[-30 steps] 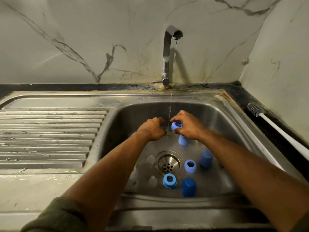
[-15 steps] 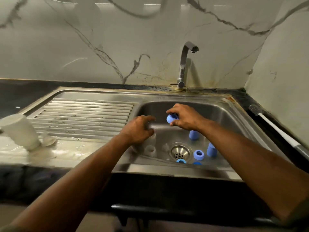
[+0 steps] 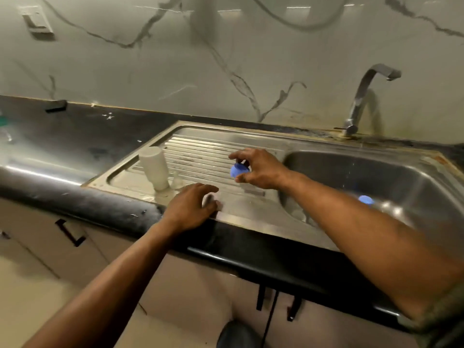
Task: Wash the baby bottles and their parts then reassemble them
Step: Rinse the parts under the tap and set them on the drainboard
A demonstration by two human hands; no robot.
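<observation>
Now right hand point(image 3: 261, 169) pinches blue bottle part point(image 3: 239, 170) above drainboard point(image 3: 200, 151); left hand point(image 3: 190, 207) curled round small pale piece point(image 3: 209, 199).

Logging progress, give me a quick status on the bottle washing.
Right hand pinching a blue cap over the drainboard. Left hand holding a clear part, hard to identify. White bottle upside down on drainboard. Nothing in the way.

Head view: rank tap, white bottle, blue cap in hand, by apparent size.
1. tap, largest as seen
2. white bottle, upside down on the drainboard
3. blue cap, pinched by the right hand, partly hidden by fingers

The tap stands farther back, so it is likely bigger still. Order looks safe.
</observation>
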